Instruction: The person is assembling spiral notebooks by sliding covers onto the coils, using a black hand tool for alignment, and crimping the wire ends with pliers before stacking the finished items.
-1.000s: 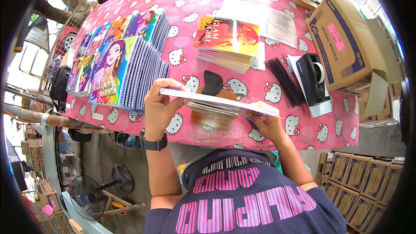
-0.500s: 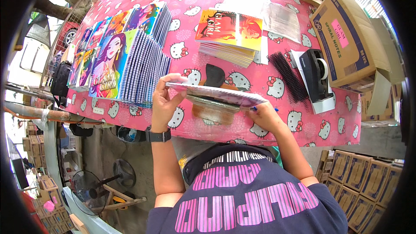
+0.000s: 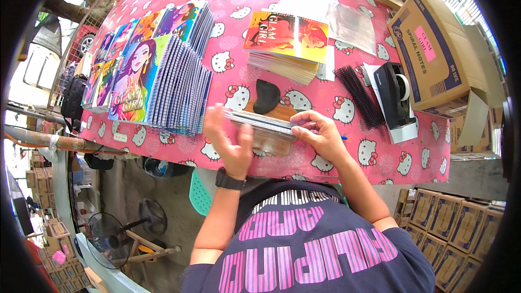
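Note:
A thin stack of notebooks [image 3: 266, 123] is seen nearly edge-on above the table, close in front of me. My right hand [image 3: 321, 137] grips its right end, thumb on the near side and fingers behind. My left hand [image 3: 230, 144], slightly blurred, is at the stack's left end with its palm facing it and thumb apart from the stretched fingers. Below the stack lies a clear plastic sleeve [image 3: 271, 144] over a brown board. A black rounded piece [image 3: 267, 96] sits just beyond. Beside my right hand shows a blue pen-like tip [image 3: 344, 137]; whether the hand holds it I cannot tell.
Tall piles of spiral notebooks [image 3: 179, 87] fill the table's left. Colourful printed covers [image 3: 286, 35] are stacked at the far middle, beside clear plastic sleeves [image 3: 353, 24]. To the right are black spiral coils [image 3: 361, 97], a tape dispenser [image 3: 396, 95] and an open cardboard box [image 3: 429, 49].
The notebook stack has moved down and left and is seen more edge-on. My right hand has shifted up along its end; my left hand has loosened from a pinch into a spread hand.

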### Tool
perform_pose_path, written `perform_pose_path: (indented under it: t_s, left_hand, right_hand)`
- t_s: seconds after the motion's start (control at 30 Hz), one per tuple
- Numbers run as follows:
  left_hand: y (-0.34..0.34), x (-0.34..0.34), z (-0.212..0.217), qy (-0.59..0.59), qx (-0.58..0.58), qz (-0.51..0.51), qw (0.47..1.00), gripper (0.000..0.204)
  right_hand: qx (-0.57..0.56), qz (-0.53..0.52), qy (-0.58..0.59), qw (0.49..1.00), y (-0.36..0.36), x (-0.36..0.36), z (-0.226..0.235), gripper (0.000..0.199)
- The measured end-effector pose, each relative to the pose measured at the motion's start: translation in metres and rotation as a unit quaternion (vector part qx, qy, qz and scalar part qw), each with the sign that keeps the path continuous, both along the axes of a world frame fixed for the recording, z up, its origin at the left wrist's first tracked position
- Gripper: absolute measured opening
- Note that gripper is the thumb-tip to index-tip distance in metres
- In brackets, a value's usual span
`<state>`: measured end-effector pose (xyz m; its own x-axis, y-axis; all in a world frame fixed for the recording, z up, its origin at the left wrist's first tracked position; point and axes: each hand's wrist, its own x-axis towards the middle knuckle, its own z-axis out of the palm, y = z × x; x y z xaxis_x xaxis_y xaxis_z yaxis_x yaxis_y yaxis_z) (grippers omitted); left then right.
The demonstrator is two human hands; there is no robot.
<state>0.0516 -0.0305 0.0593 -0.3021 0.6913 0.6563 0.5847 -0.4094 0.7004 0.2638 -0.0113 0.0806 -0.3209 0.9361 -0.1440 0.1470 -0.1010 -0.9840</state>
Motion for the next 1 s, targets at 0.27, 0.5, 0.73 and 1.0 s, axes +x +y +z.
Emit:
perform_pose_path:
  t_s: [0.27,0.5,0.73,1.0]
  left_hand:
    - [-0.04,-0.005,-0.057,0.318,-0.029,-0.094,0.943,0.051]
    - [-0.043,-0.001,-0.077,0.314,-0.029,-0.088,0.945,0.052]
    - [-0.019,0.006,-0.016,0.316,-0.037,-0.076,0.945,0.037]
    - [0.029,0.032,0.029,0.296,-0.143,-0.096,0.94,0.027]
  right_hand:
    - [0.09,0.033,0.065,0.993,-0.002,0.029,-0.012,0.041]
    - [0.201,0.031,-0.396,0.895,-0.022,0.079,-0.063,0.038]
    - [0.189,0.014,-0.401,0.896,-0.031,0.076,-0.081,0.031]
    - [-0.006,0.099,-0.149,0.984,-0.029,0.099,-0.015,0.025]
